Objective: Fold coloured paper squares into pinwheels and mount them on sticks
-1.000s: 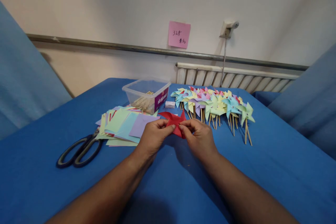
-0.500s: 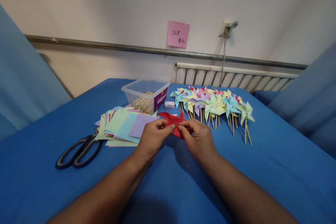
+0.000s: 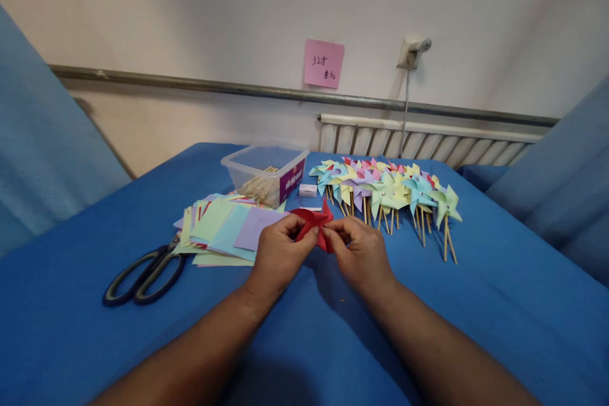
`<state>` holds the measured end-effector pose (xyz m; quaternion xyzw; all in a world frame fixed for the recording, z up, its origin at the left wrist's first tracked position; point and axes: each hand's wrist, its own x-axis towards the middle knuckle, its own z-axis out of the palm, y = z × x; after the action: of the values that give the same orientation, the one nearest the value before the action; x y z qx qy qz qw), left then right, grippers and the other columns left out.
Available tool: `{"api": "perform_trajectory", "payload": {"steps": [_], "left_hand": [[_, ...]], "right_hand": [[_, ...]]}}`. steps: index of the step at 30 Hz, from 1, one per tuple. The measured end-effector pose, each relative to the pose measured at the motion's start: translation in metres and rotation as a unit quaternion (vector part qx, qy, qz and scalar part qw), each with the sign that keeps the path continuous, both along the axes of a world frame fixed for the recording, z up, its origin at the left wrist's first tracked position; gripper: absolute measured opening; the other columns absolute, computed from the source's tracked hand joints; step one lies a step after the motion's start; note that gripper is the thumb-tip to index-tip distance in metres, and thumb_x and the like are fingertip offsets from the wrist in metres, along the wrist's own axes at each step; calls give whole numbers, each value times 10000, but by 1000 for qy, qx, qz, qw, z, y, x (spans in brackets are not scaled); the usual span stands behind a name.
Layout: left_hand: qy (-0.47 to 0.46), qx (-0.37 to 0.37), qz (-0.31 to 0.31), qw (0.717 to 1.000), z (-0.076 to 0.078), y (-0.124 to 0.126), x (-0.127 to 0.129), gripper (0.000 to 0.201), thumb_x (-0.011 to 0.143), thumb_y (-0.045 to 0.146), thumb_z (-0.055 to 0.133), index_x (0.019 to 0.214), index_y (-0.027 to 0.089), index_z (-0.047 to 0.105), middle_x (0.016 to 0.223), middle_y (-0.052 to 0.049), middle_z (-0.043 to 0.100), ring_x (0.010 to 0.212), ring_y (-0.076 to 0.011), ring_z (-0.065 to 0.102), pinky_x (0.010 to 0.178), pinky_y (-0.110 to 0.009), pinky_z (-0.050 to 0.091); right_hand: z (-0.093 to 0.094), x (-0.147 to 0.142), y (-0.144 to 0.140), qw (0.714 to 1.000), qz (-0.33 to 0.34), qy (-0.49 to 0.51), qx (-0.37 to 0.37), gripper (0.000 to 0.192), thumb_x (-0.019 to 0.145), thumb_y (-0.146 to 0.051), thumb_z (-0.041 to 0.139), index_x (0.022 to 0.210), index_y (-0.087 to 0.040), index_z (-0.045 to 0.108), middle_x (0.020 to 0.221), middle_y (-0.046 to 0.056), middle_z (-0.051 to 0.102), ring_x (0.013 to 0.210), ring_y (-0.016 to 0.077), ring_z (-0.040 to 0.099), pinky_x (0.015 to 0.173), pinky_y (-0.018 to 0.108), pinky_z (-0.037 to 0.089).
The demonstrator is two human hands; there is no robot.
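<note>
both my hands pinch a red paper pinwheel (image 3: pixel 314 224) at frame centre, just above the blue table (image 3: pixel 304 330): left hand (image 3: pixel 280 250) on its left flaps, right hand (image 3: pixel 360 252) on its right edge. i judge the flaps are being folded to the centre; pinning should follow. scissors (image 3: pixel 143 269) lie lower left, paper squares (image 3: pixel 223 228) behind them, finished pinwheels (image 3: pixel 390 193) and a plastic box of sticks (image 3: pixel 266 172) farther back. my fingers hide the pinwheel's centre.

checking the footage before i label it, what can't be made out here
Head view only:
- Red paper: its middle is hidden by the left hand and right hand.
- Pink note: writing too small to read.
- Box: label too small; sticks inside blurred.
- Rear pinwheels: hidden by front ones.
</note>
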<state>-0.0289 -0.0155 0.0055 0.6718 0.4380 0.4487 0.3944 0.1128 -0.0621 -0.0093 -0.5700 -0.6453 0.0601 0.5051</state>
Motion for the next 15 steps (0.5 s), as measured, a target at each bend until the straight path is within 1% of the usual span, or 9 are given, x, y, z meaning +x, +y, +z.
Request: {"api": "perform_trajectory", "payload": {"steps": [2, 4, 6, 8, 10, 12, 14, 15], "left_hand": [[22, 33, 8, 999, 0, -3, 0, 143, 716, 269, 649, 785, 157, 706, 717, -6, 692, 666, -155, 609, 630, -247, 446], [46, 64, 18, 997, 1, -5, -1, 135, 717, 241, 641, 794, 166, 722, 740, -6, 708, 687, -158, 622, 656, -248, 452], [56, 81, 25, 995, 1, -6, -1, 131, 716, 229, 640, 792, 170, 729, 744, -4, 716, 692, -159, 628, 665, -246, 452], [51, 80, 26, 995, 2, -7, 0, 129, 713, 231, 645, 790, 172, 731, 743, -3, 721, 692, -158, 631, 665, -243, 453], [37, 68, 25, 997, 3, -8, 0, 123, 707, 239, 653, 776, 171, 728, 727, -3, 719, 678, -156, 627, 654, -239, 453], [23, 55, 23, 998, 4, -9, 0, 114, 699, 243, 660, 756, 166, 721, 703, -1, 711, 661, -152, 617, 637, -234, 449], [13, 45, 18, 999, 4, -9, 0, 115, 699, 245, 661, 754, 161, 717, 691, 2, 702, 652, -148, 609, 624, -231, 444], [9, 40, 14, 999, 4, -9, 0, 117, 700, 247, 660, 754, 159, 715, 689, 2, 699, 651, -147, 607, 622, -231, 443]], "right_hand": [[1, -1, -1, 1000, 1, 6, -5, 106, 855, -200, 569, 815, -211, 667, 769, 26, 680, 704, 167, 640, 659, 280, 490], [2, -1, -2, 1000, 8, 14, 0, 100, 849, -192, 569, 817, -213, 662, 799, 34, 674, 745, 173, 642, 695, 290, 500], [3, -2, -2, 999, 15, 33, 18, 91, 830, -178, 582, 815, -217, 663, 925, 58, 675, 875, 187, 644, 793, 316, 503], [3, -2, -1, 997, 20, 66, 30, 80, 807, -176, 603, 805, -221, 669, 1087, 78, 653, 1036, 206, 613, 911, 357, 473], [3, -2, 2, 993, 31, 116, 17, 58, 790, -193, 622, 774, -219, 672, 1158, 79, 638, 1111, 220, 586, 972, 390, 441], [2, -3, 4, 982, 55, 180, -11, 50, 778, -218, 633, 736, -209, 660, 1097, 73, 666, 1057, 219, 614, 933, 385, 468], [1, -4, 6, 964, 89, 248, -41, 64, 769, -242, 636, 721, -199, 635, 934, 55, 692, 886, 192, 656, 795, 334, 521], [1, -5, 7, 953, 106, 277, -54, 72, 766, -251, 635, 723, -196, 619, 838, 36, 686, 785, 171, 655, 713, 302, 528]]}}
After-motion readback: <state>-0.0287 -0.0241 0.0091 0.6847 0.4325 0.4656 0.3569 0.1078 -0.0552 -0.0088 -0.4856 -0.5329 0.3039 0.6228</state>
